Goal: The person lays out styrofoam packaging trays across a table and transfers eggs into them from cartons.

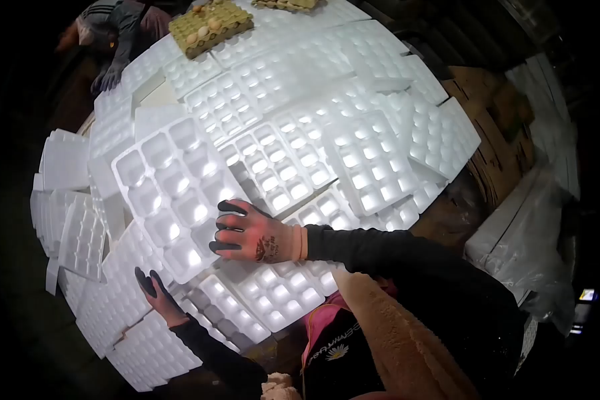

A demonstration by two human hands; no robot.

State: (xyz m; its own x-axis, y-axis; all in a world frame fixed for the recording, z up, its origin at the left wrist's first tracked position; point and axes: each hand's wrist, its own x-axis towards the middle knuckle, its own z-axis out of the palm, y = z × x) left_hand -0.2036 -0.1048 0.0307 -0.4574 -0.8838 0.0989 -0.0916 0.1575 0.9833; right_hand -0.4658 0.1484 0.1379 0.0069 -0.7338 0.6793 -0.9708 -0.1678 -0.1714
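A white foam tray with rows of square hollows (180, 193) lies tilted over other trays in front of me. My right hand (257, 235), in an orange glove with dark fingertips, is closed on its lower right side, the fingers reaching over the hollows. My left hand (161, 300), gloved the same way, is beside the tray's lower left corner. Its fingers and thumb are apart, and nothing shows between them. Below the left hand are more stacked white trays (157, 350).
White foam trays (370, 160) cover the large surface in overlapping layers. At the far edge stands a yellowish egg carton stack (210, 28) with a few eggs on it. Another person's gloved hand (107, 79) is at the upper left. Cardboard (493, 133) and clear plastic (520, 240) lie at the right.
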